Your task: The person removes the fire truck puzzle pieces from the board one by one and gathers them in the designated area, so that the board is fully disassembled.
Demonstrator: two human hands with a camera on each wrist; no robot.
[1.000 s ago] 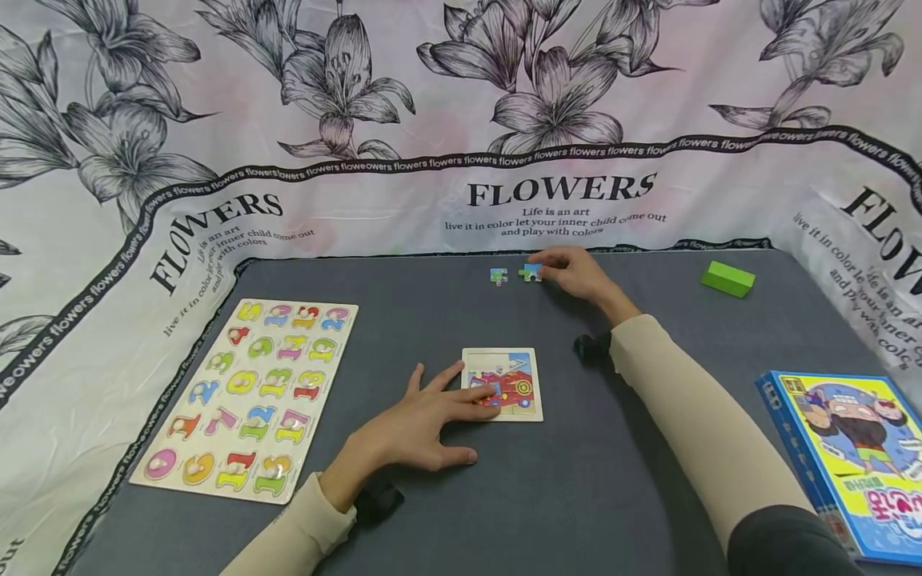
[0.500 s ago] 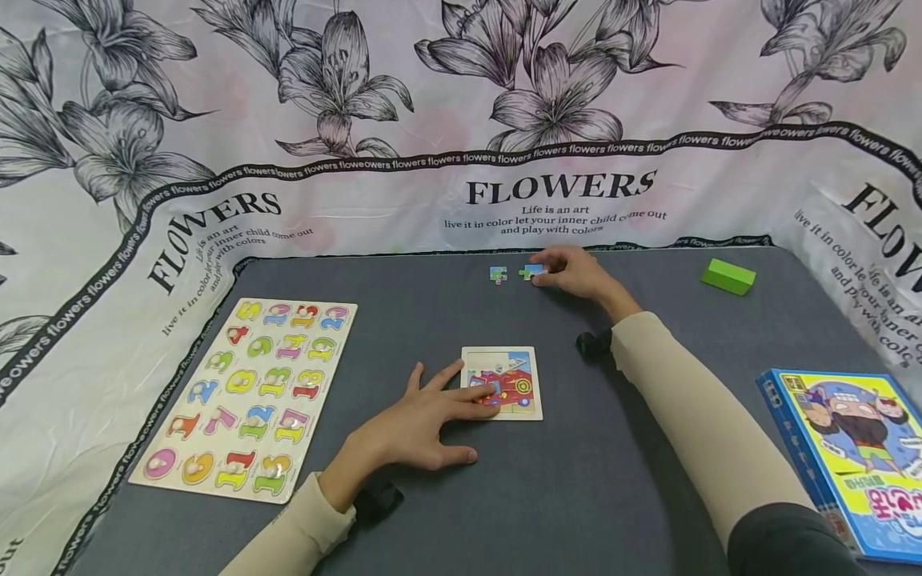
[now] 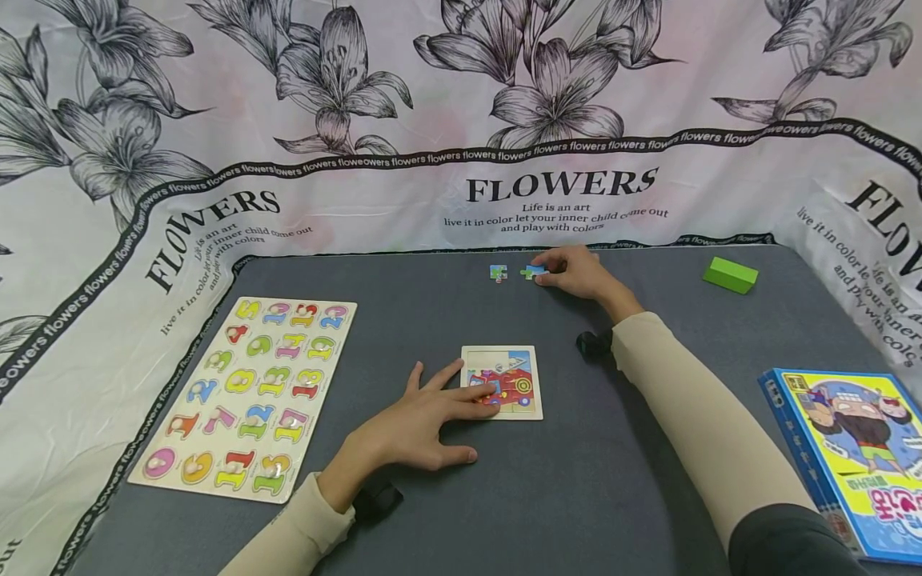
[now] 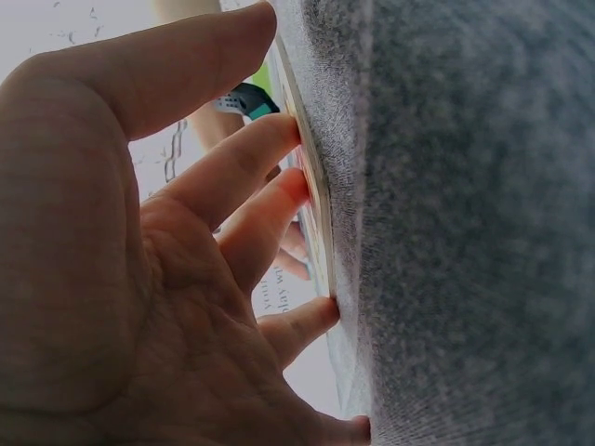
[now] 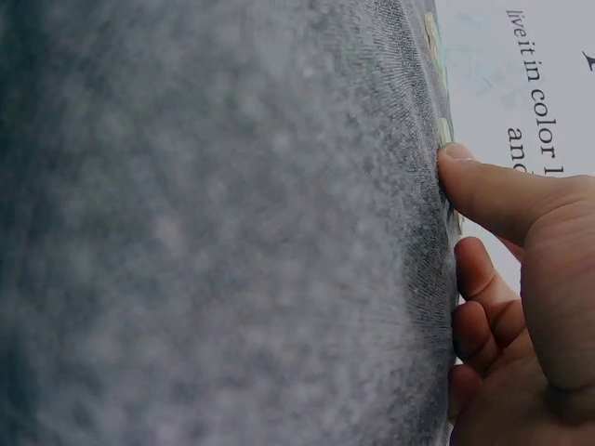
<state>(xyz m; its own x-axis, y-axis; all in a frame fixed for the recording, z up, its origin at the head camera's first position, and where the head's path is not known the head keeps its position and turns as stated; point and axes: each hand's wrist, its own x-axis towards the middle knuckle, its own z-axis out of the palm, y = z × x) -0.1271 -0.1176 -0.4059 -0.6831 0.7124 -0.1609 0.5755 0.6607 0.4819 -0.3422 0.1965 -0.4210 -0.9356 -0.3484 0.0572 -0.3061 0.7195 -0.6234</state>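
In the head view, a small square puzzle board (image 3: 517,382) with a red vehicle picture lies mid-table. My left hand (image 3: 414,432) rests over its left part with fingers spread and straight. The left wrist view shows fingertips on the board's edge (image 4: 323,209). Far back on the table, my right hand (image 3: 582,276) pinches a blue and green puzzle piece (image 3: 531,273) between thumb and index finger; part of the piece is hidden by the fingers. A second puzzle piece (image 3: 499,273) lies just left of it. In the right wrist view, the thumb (image 5: 493,190) touches the piece's edge (image 5: 444,132).
At the left lies a large number board (image 3: 248,400) filled with coloured digits. A green block (image 3: 731,275) sits at the back right, and a colourful box (image 3: 857,464) stands at the right edge. Behind the table hangs a flower-printed cloth (image 3: 360,200).
The puzzle piece in my right hand has turned and shifted slightly to the right, with the fingers moving a little. My left hand and the board have stayed put.
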